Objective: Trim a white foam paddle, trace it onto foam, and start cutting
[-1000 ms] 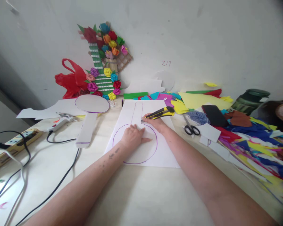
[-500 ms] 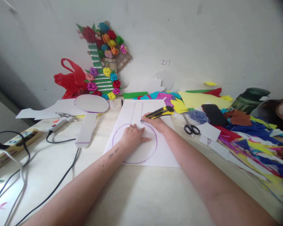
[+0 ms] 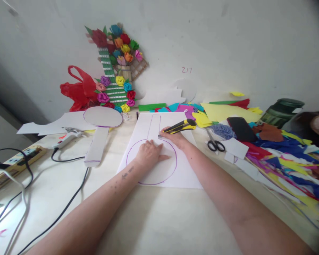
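A white sheet [image 3: 186,170] lies on the table with a purple outline of a round shape and a long narrow neck. My left hand [image 3: 149,154] rests flat on the upper part of the circle, fingers spread, holding nothing. In my right hand [image 3: 174,138] is a yellow and black cutter [image 3: 182,125], its blade tip at the right side of the neck's base, where it meets the circle. To the left lies a white cutout [image 3: 97,145] with a round head and a straight handle.
Scissors [image 3: 216,144], a phone [image 3: 241,129], blue yarn [image 3: 223,131] and colored scraps [image 3: 287,152] lie on the right. A power strip [image 3: 18,163] with cables is at the left. Paper flowers [image 3: 117,88] and a red bag [image 3: 81,90] stand against the wall.
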